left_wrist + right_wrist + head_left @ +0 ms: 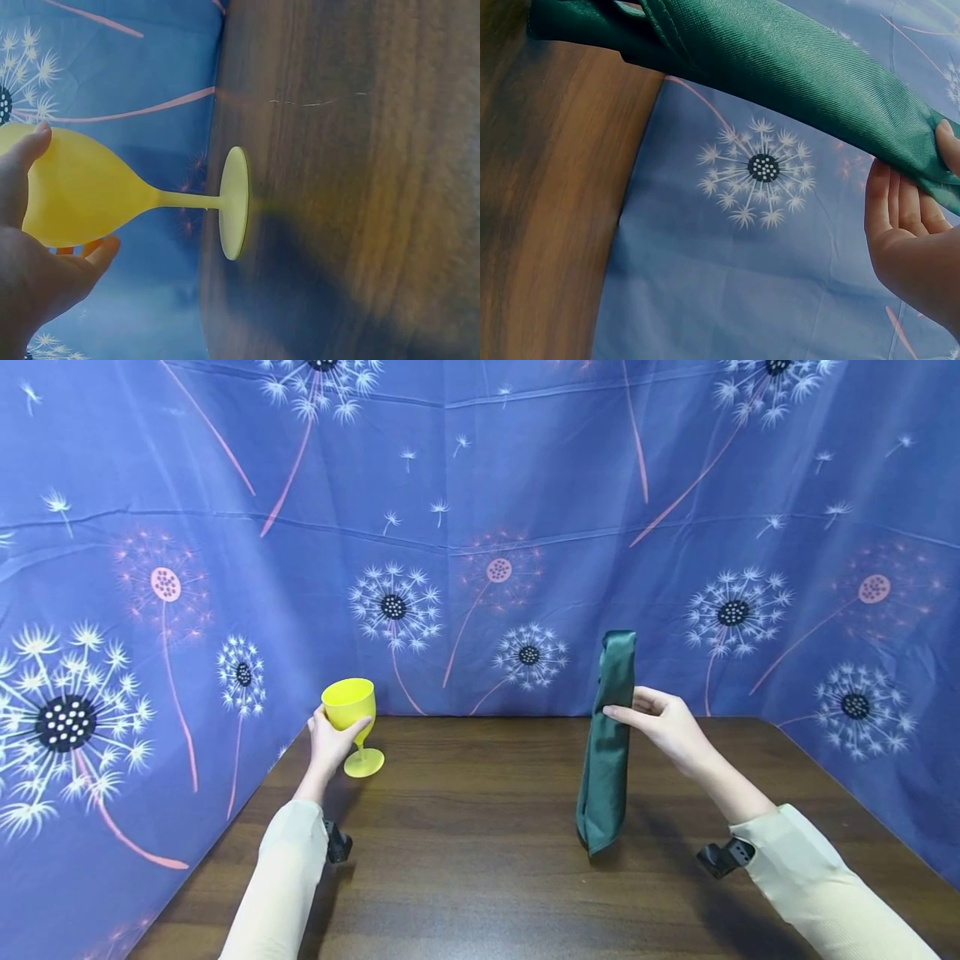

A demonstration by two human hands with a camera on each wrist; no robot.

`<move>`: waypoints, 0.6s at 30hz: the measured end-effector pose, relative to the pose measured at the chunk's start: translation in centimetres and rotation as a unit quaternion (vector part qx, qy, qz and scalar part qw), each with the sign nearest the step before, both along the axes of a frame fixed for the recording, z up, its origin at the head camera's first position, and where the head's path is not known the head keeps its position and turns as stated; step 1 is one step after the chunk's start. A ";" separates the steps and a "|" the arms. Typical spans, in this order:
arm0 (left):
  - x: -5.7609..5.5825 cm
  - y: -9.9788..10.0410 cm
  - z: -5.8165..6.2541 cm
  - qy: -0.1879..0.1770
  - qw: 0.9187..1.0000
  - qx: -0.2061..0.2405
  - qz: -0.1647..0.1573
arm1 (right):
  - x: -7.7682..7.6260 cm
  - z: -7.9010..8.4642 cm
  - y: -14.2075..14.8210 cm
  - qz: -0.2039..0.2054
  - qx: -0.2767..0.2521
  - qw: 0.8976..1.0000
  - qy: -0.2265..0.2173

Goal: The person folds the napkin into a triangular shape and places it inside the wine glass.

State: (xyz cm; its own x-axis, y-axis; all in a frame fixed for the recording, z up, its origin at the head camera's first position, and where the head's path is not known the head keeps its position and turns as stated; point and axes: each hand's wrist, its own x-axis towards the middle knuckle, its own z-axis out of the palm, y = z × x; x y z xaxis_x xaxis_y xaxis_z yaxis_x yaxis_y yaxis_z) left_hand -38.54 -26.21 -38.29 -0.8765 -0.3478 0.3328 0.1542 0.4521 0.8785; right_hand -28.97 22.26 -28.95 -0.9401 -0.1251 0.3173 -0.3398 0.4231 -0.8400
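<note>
A yellow goblet (349,703) is upright at the left of the head view, its round foot close over the table. My left hand (331,742) grips its bowl from the left, thumb across the near side; in the left wrist view the goblet's stem and foot show free of the fingers. On the right, a folded dark green satin cloth (606,760) hangs as a long narrow strip. My right hand (667,727) pinches it in its upper part between thumb and fingers. The cloth's lower end reaches down near the tabletop.
The brown wooden table (465,860) spreads between and below both hands. A blue curtain (480,485) with a dandelion print hangs behind it and along both sides. Dark camera mounts (337,843) sit at the wrists.
</note>
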 end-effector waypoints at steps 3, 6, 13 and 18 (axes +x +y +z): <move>0.2 0.2 0.0 0.002 1.000 -0.002 -0.015 | 0.0 0.0 0.0 0.000 -0.005 1.000 0.000; 0.3 0.2 0.0 0.005 1.000 -0.002 -0.029 | 0.0 0.1 0.0 0.001 -0.009 1.000 0.004; 1.0 0.6 0.2 0.017 0.998 0.005 -0.055 | -0.2 -0.1 0.0 0.005 -0.002 1.000 0.011; 1.4 1.6 0.7 0.018 0.997 -0.005 -0.070 | -0.3 -0.3 0.3 -0.005 0.005 1.000 0.005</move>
